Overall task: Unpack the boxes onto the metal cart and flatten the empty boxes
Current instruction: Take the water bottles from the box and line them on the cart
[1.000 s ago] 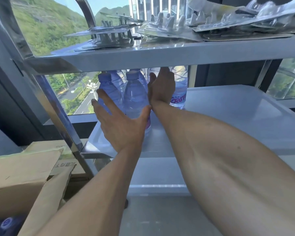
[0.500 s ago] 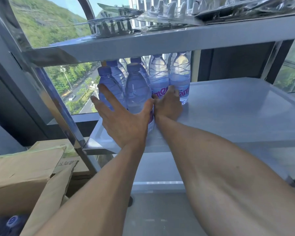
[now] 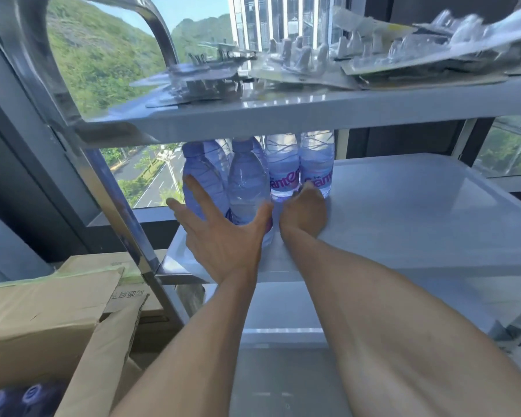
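Several clear water bottles (image 3: pixel 248 182) with purple caps stand grouped at the left rear of the metal cart's middle shelf (image 3: pixel 403 212). My left hand (image 3: pixel 223 233) lies with spread straight fingers against the two front bottles. My right hand (image 3: pixel 304 210) rests on the shelf at the foot of the labelled bottles; its fingers are hidden behind the back of the hand. An open cardboard box (image 3: pixel 42 320) sits at the lower left, with purple bottle caps (image 3: pixel 12 398) showing inside.
The cart's top shelf (image 3: pixel 283 112) carries clear plastic blister packs (image 3: pixel 373 55). A shiny cart upright (image 3: pixel 112 206) runs between the box and the shelf. Another carton (image 3: pixel 118 263) lies behind the box. A window is beyond the cart.
My right hand has drawn back from high between the bottles down to their base on the shelf. My left hand stayed against the front bottles. The view tilted slightly.
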`<state>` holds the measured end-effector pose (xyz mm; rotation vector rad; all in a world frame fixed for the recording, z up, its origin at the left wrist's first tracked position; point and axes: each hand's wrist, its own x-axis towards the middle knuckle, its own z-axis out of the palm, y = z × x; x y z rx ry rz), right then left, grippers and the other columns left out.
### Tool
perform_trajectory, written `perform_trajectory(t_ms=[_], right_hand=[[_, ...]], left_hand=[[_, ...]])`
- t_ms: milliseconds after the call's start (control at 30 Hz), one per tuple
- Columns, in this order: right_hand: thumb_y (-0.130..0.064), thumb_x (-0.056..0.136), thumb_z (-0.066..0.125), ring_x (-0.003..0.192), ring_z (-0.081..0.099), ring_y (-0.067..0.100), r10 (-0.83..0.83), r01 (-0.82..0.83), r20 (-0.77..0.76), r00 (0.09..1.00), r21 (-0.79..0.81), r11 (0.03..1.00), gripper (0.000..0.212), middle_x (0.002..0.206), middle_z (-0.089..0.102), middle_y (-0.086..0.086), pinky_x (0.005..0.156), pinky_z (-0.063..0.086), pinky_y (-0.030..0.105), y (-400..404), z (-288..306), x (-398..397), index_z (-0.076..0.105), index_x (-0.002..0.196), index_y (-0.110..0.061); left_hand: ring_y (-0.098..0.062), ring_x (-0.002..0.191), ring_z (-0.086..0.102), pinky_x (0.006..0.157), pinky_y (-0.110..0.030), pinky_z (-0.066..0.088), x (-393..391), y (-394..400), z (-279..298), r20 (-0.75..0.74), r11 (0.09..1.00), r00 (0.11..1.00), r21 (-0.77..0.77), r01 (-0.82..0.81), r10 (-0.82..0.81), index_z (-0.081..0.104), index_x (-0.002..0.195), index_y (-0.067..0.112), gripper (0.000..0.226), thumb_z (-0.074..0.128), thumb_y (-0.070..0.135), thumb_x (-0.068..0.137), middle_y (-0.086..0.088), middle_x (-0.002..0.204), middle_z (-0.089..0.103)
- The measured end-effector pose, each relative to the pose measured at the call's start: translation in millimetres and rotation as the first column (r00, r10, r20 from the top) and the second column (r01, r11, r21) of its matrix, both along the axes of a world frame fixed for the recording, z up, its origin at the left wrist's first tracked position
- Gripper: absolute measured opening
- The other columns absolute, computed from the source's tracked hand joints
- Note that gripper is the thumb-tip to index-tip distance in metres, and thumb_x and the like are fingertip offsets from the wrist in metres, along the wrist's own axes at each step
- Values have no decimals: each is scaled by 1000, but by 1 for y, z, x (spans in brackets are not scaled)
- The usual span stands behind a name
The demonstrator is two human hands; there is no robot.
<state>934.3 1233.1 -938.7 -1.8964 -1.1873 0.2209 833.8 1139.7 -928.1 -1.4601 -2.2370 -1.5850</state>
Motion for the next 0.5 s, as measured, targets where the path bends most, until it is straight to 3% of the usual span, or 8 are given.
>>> perform_trajectory(t_ms=[100, 300, 400, 500], right_hand=[[-14, 90, 49, 111, 57, 31, 31, -27, 137, 990, -31, 999, 30, 117, 61, 12, 89, 42, 39, -32, 3, 5, 56, 120, -13], [-21, 87, 57, 123, 45, 29, 119, -47, 327, 937, -221, 974, 47, 125, 58, 9, 108, 26, 43, -116, -7, -2, 49, 133, -20], [-22, 90, 55, 125, 43, 30, 226, -119, 375, 899, -288, 950, 45, 128, 53, 10, 107, 26, 43, -154, 8, -8, 46, 134, -19], [-16, 89, 52, 111, 53, 32, 263, -156, 287, 921, -346, 925, 37, 117, 57, 12, 91, 39, 40, -181, 31, -14, 49, 126, -15]], left_hand=[[-44, 142, 29, 111, -55, 33, -6, -14, 1, -47, 996, 999, -93, 2, -6, -13, 154, 40, 129, 67, 80, 61, -21, 163, 6], [-37, 148, 17, 115, -56, 22, -23, -53, 20, -178, 970, 983, -241, -7, -38, -2, 157, 30, 114, 56, 80, 73, -24, 160, 13], [-33, 151, 10, 120, -49, 13, -35, -76, 39, -210, 935, 970, -351, 40, -121, 9, 159, 25, 94, 53, 68, 88, -22, 161, 15], [-37, 137, 40, 109, -50, 35, -54, -99, 44, -277, 957, 950, -285, 61, -143, 43, 147, 13, 77, 57, 57, 86, -21, 146, 46]])
